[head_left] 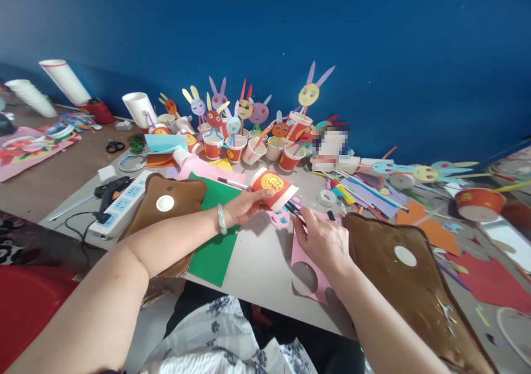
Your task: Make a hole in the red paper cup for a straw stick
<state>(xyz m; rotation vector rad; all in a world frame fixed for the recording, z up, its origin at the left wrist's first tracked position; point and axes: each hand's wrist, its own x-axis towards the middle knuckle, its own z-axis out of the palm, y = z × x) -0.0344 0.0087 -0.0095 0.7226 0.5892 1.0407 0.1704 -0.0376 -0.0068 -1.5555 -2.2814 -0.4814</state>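
Observation:
In my left hand [244, 205] is a red paper cup [271, 183] with a gold round print, tilted on its side with its white rim toward the right. My fingers wrap the cup's lower left side. Close to the rim, my right hand [323, 235] is closed round dark-handled scissors [295, 211], whose blades are mostly hidden by the cup and fingers. Under the hands lies a pink paper face [279, 219] with blue and red details. A pink sheet [305, 252] with round holes cut in it lies beneath my right hand, and a green sheet [218, 241] beneath my left wrist.
Several cups with paper rabbit heads [234, 125] stand along the blue wall. Brown cushions [385, 252] lie either side. A power strip [122, 205] and a black glue gun [110, 194] are at left. Markers [344, 191], tape [326, 198] and coloured paper [493, 280] lie at right.

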